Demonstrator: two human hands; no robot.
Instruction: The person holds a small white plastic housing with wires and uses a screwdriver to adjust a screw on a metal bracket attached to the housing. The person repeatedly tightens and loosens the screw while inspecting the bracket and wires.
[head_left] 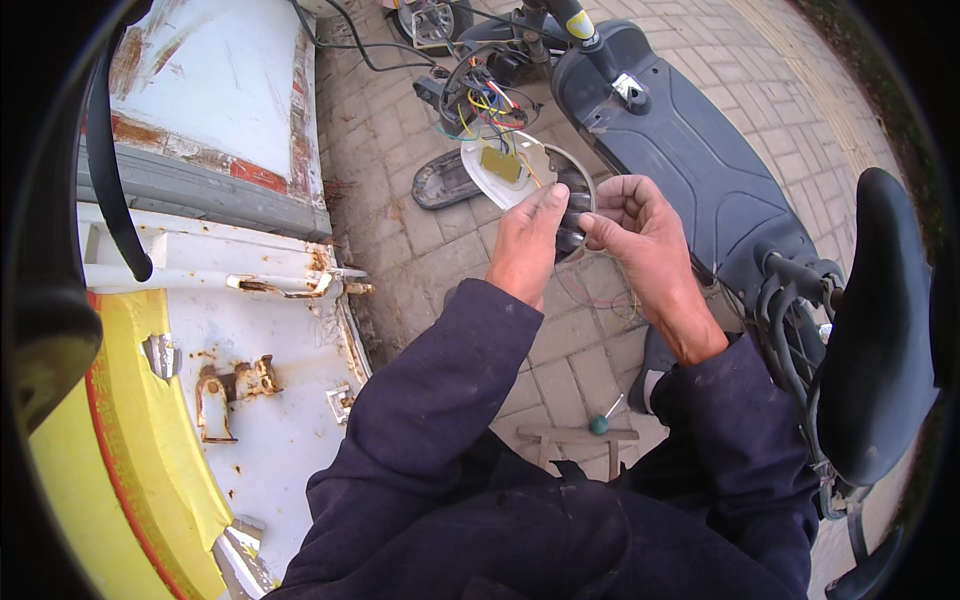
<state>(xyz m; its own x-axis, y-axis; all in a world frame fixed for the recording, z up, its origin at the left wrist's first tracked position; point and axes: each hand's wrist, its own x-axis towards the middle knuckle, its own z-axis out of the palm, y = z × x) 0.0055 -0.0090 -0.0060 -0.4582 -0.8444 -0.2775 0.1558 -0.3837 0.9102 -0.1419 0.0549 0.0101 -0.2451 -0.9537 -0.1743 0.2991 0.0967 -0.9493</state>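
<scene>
Fingers of my left hand and right hand pinched a round dark lamp housing at frame centre, wires trailing above. It looked light, brittle plastic; the rim seemed the safest hold.

Count on site — two hands, left and right; one headlight unit; one scooter; one green-handled screwdriver; one black seat.

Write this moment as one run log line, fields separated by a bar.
left hand: holds round headlight unit | right hand: fingers on same unit | colored wires exposed | scooter on brick paving
</scene>
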